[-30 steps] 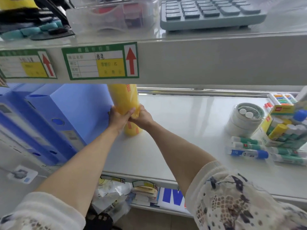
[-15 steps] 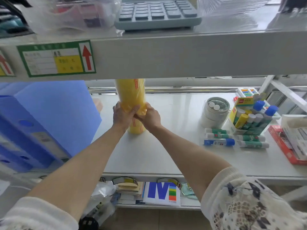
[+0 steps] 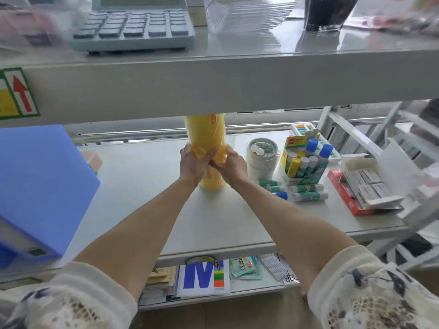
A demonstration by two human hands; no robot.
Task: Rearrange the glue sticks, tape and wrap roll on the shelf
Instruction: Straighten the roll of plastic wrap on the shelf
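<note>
The wrap roll (image 3: 206, 136), yellow with a line of red print down its side, stands upright on the middle shelf (image 3: 147, 186), about midway along its length and closer to the back edge than the front; its top is hidden behind the front lip of the shelf above. Both hands meet on its near face at mid-height. The left hand (image 3: 193, 164) has its fingers curled around the left side of the roll, gripping it, with the thumb pressed against the loose yellow film at the front. The right hand (image 3: 232, 164) curls its fingers around the right side, and its thumb and forefinger pinch a fold of the film where it puckers away from the roll. The two thumbs lie touching or nearly so; which, the view does not settle.

Just to the right of the roll, near the back edge, stands a stack of tape rolls (image 3: 260, 155), pale and wrapped in clear plastic. Beside that, further right, a display box of glue sticks (image 3: 302, 162) stands upright with blue, white and yellow caps showing. In front of the box and the tape, several loose glue sticks (image 3: 308, 195) lie on their sides, roughly parallel to the shelf's front edge. At the left end stand blue file boxes (image 3: 40, 186). On the shelf above sits a calculator (image 3: 133, 24).
</note>
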